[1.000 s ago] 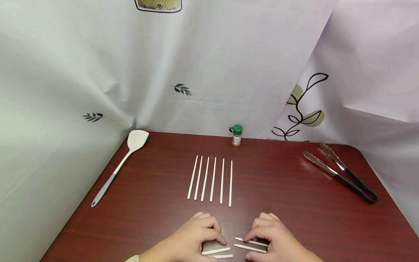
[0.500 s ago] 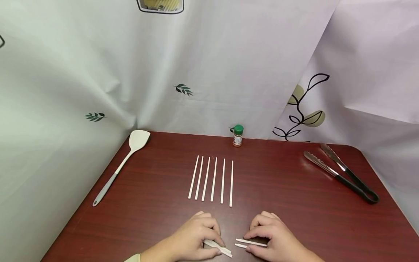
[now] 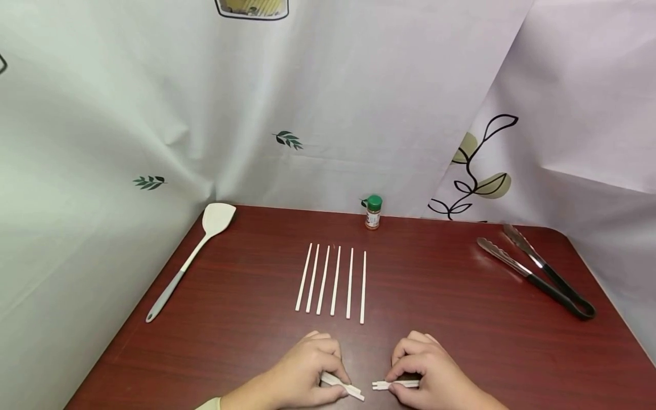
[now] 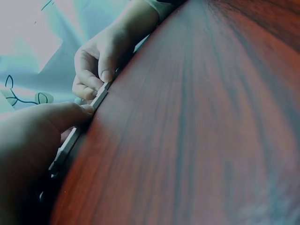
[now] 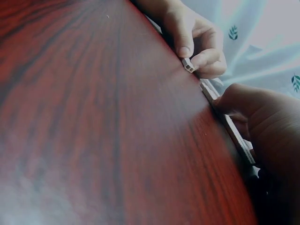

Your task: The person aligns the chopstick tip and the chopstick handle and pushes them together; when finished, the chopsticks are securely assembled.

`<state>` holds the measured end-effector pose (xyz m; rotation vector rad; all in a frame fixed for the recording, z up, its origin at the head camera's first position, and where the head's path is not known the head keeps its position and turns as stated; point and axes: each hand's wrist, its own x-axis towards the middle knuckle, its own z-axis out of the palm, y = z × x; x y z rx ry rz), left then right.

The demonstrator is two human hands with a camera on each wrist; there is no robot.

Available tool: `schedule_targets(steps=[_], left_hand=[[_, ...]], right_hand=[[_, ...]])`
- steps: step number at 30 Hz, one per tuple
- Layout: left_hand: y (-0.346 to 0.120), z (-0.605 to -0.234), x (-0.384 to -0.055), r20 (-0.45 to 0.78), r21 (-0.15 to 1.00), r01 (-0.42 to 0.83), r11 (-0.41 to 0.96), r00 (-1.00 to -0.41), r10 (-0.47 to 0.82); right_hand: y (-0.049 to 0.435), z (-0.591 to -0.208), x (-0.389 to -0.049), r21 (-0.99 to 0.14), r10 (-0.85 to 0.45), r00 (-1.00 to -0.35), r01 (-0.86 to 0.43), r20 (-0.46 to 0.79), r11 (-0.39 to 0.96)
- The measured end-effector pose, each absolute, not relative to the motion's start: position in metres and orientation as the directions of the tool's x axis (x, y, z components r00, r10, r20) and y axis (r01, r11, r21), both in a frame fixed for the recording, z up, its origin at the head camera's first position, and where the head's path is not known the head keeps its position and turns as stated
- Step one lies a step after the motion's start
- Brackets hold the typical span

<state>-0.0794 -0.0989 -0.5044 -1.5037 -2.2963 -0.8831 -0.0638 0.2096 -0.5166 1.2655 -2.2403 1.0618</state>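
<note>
My left hand [image 3: 310, 373] pinches a pair of thin white sticks [image 3: 355, 392] between thumb and fingers, low over the near part of the table. My right hand [image 3: 427, 367] pinches a second pair of white sticks [image 3: 380, 385], held side by side. The two pairs point at each other with a small gap between them. In the right wrist view, square ends show on the left hand's sticks [image 5: 189, 65]. The right hand's sticks [image 5: 238, 138] run under its thumb, partly hidden. Farther off, several white sticks [image 3: 335, 282] lie in a row, roughly parallel.
A white spatula with a grey handle [image 3: 198, 250] lies along the table's left edge. At the back stands a small green-capped spice jar [image 3: 373, 213]. Metal tongs with black handles [image 3: 538, 273] lie open on the right. A printed white cloth [image 3: 359, 102] hangs behind the dark red table [image 3: 435, 285].
The left hand's two sticks, apart one second ago, are now pinched together and tilted. The right hand has closed its thumb and finger, bringing its two sticks together.
</note>
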Motion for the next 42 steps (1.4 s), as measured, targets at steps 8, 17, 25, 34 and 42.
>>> schedule_targets(steps=[8,17,25,34,42], left_hand=[[-0.095,-0.498,-0.074,0.454,0.455,0.828,0.327,-0.531,0.715],[-0.096,-0.494,-0.074,0.429,0.487,0.807,0.333,-0.553,0.714],[-0.096,-0.495,-0.074,0.418,0.549,0.772,0.320,-0.585,0.695],[-0.096,-0.500,-0.073,0.495,0.543,0.786,0.296,-0.585,0.643],[-0.091,-0.502,-0.074,0.629,0.455,0.853,0.257,-0.512,0.585]], right_hand=[[0.208,-0.519,-0.064,-0.422,-0.566,-0.524,-0.851,0.637,0.313],[0.208,-0.519,-0.063,-0.465,-0.559,-0.532,-0.842,0.636,0.272],[0.207,-0.513,-0.062,-0.552,-0.519,-0.600,-0.791,0.610,0.266],[0.204,-0.513,-0.063,-0.544,-0.466,-0.571,-0.813,0.676,0.208],[0.203,-0.516,-0.065,-0.505,-0.462,-0.495,-0.856,0.736,0.114]])
